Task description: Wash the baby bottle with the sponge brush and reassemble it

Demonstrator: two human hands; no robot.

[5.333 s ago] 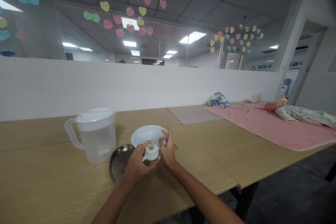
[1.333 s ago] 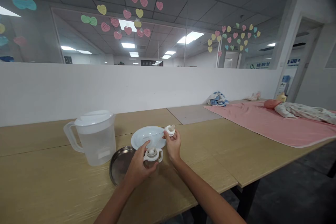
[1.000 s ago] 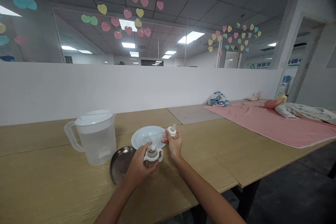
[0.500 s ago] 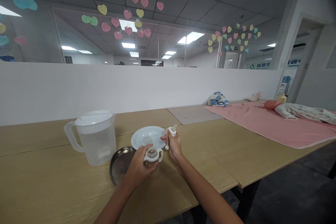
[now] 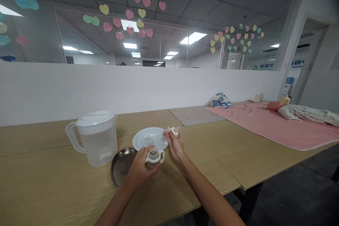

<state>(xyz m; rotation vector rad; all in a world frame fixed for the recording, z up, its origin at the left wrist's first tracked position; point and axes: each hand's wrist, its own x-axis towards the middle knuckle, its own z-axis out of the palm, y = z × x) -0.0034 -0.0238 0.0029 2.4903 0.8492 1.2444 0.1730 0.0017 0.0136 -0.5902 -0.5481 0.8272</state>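
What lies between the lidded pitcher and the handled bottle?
In the head view: a round metal tray beside the pitcher, then the left hand gripping the bottle.

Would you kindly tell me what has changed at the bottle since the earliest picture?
The right hand has taken the teat top off the bottle and moved it rightward, higher in the picture; a white-tipped tube now hangs beside it. The bottle's mouth is uncovered. Unchanged: the left hand's hold on the bottle, the jug, metal dish and white bowl.
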